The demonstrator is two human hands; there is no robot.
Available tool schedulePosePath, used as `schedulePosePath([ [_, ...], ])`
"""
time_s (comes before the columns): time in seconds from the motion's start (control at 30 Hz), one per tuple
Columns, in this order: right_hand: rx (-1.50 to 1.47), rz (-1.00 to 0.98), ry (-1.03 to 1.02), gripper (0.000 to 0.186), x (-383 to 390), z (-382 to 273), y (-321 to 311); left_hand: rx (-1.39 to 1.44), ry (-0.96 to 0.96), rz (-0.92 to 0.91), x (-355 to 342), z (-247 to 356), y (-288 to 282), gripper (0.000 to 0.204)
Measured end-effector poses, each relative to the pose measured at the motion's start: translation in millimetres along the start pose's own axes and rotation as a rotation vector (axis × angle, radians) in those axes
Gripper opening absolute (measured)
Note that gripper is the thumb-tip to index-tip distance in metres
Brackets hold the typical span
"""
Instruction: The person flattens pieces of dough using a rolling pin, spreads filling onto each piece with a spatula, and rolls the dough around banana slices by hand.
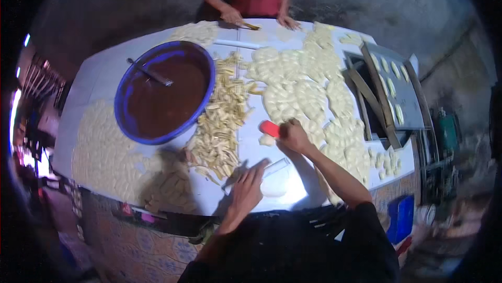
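Observation:
My right hand [295, 136] grips a red scraper-like tool [269, 129] beside a small pale dough-like piece [266, 141] on the white table [97, 82]. Lower and to the left, my left hand [247, 191] rests with its fingers on a clear cylinder [274, 167], over a bright patch where a thin pale round [274, 186] lies. Left of my hands is a heap of yellowish cut strips [222, 110]; to the right and beyond are many pale, soft-looking flattened pieces [293, 102].
A blue basin of brown liquid [157, 105] with a metal utensil sits left. Flattened pieces [97, 152] cover the near left. Framed trays [400, 92] stand right, with a blue crate [400, 215] below. Across the table, a co-worker's hand [230, 15] holds a thin tool.

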State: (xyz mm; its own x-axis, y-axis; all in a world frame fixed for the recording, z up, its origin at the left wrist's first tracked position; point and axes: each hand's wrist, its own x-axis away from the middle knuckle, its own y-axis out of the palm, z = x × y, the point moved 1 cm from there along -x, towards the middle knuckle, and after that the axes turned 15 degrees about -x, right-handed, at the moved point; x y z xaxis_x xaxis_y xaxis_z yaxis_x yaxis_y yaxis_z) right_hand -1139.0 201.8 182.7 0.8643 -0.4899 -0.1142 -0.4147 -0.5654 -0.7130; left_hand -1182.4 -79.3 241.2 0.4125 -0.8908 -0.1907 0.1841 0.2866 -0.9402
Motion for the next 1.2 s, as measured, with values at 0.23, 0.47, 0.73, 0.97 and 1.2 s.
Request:
schedulePosePath([
  [0.23,0.178,-0.432,-0.034,0.027,-34,-23,-22,0.163,-0.87,0.352,76,-51,7,0.069],
  [0.47,-0.176,-0.303,-0.013,0.013,-67,-105,-38,0.276,-0.9,0.55,58,-63,6,0.057],
  [0.73,0.473,-0.875,-0.551,0.022,-221,-311,86,0.409,-1.081,0.379,70,-70,39,0.062],
  [0.97,0.447,-0.929,-0.673,0.019,-229,-322,106,0.094,-0.894,0.429,79,-68,47,0.063],
  [1.2,0.135,-1.09,-0.689,0.015,-225,-339,49,0.285,-0.929,0.429,90,-61,68,0.065],
])
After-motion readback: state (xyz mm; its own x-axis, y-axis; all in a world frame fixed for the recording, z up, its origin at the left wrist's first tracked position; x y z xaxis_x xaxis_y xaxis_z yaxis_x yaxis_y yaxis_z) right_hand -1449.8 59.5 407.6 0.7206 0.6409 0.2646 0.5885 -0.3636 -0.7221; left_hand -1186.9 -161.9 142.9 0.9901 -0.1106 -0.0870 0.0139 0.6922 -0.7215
